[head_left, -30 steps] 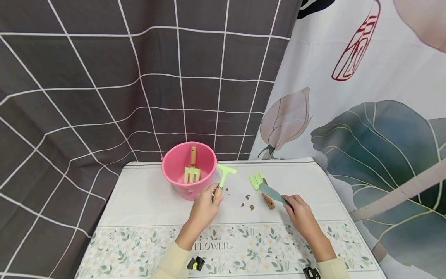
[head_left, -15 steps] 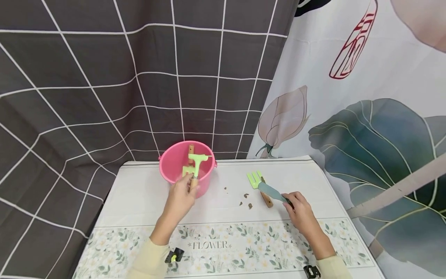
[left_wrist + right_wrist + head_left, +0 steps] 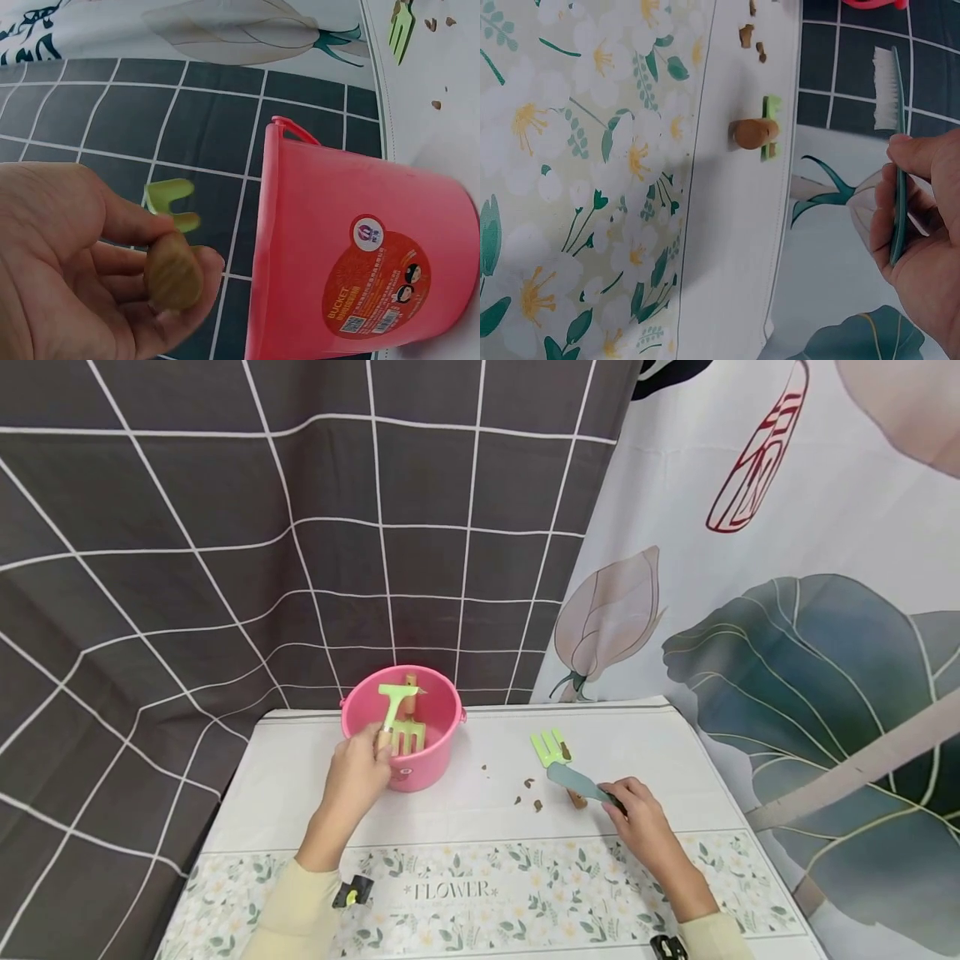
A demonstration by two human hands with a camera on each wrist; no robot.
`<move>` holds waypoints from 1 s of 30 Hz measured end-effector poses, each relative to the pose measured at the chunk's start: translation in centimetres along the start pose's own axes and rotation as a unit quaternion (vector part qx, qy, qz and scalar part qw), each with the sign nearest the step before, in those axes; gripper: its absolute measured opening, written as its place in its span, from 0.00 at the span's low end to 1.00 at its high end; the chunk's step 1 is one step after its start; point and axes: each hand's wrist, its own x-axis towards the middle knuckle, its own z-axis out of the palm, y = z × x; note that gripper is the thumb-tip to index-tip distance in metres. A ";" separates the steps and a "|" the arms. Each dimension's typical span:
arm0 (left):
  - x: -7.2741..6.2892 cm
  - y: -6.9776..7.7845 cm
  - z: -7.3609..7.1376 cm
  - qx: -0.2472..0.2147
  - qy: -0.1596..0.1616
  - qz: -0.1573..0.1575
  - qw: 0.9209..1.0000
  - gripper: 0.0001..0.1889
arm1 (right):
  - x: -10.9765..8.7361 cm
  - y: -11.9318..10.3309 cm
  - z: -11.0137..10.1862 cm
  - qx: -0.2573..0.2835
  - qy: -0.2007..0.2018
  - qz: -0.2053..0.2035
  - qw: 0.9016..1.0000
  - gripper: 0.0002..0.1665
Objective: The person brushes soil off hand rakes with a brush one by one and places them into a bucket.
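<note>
My left hand (image 3: 354,774) grips the wooden handle of a small green garden hoe (image 3: 397,692) with a T-shaped head. It holds the hoe over the left rim of the pink bucket (image 3: 420,772); in the left wrist view the head looks forked at one end. Inside the bucket leans a green hand fork (image 3: 408,739), its wooden handle upward. My right hand (image 3: 637,814) grips a blue-green brush (image 3: 573,778), whose white bristles (image 3: 886,94) show in the right wrist view. A second green fork (image 3: 547,747) lies on the table, partly behind the brush.
Several brown crumbs (image 3: 537,806) lie on the white table (image 3: 480,818) between bucket and fork. One brown piece (image 3: 566,752) lies at the table fork. A dark grid curtain (image 3: 427,560) hangs behind the bucket, a white patterned one (image 3: 690,552) at the right.
My left hand has carried the hoe leftward from the bucket's right side to over its left rim. My right hand has drawn the brush slightly lower, staying near the table fork.
</note>
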 end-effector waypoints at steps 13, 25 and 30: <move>2.1 -0.1 0.1 0.117 0.022 0.006 0.993 0.10 | -0.1 0.4 -0.6 -0.007 -0.001 -0.012 1.000 0.18; 4.4 -0.8 0.4 0.102 -0.010 -0.002 0.995 0.07 | -0.4 0.8 -0.6 -0.004 -0.002 -0.014 1.000 0.17; 5.4 -1.6 1.0 0.109 -0.024 -0.002 0.994 0.06 | -0.4 0.9 -0.6 -0.002 -0.012 -0.013 1.000 0.17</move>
